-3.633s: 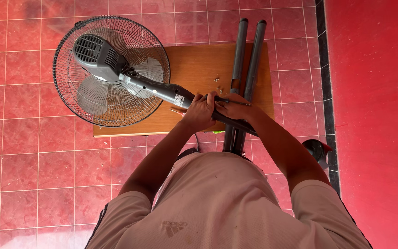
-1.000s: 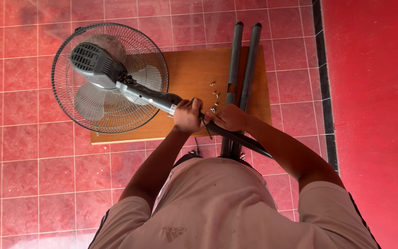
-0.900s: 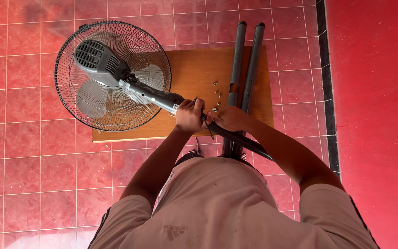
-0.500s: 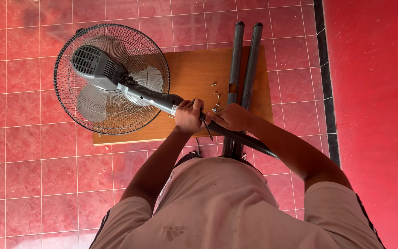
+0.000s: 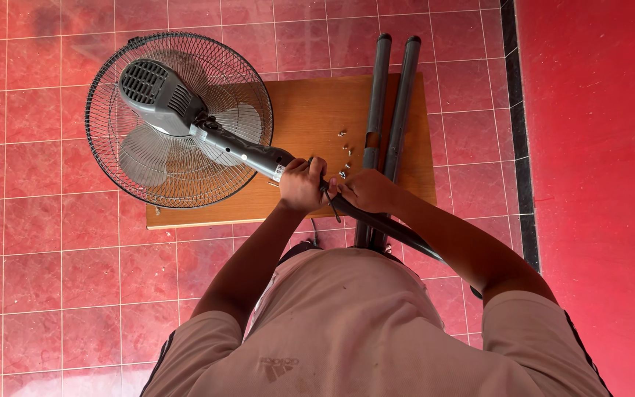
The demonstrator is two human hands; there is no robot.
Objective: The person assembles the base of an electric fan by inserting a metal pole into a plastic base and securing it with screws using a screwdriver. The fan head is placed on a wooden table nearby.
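Both hands, left (image 5: 301,185) and right (image 5: 365,190), side by side, clamp the fan's grey stem (image 5: 259,156)

Plastic, wire and wood over glossy tile

The fan (image 5: 178,117) had a thin black wire cage, pale translucent plastic blades and a matt grey plastic motor housing and neck. Under it, the surface (image 5: 310,103) was smooth brown wood. Beside the fan lay two matt grey tubes (image 5: 387,125) and small shiny metal screws (image 5: 345,151); the floor (image 5: 38,235) was glossy red tile.
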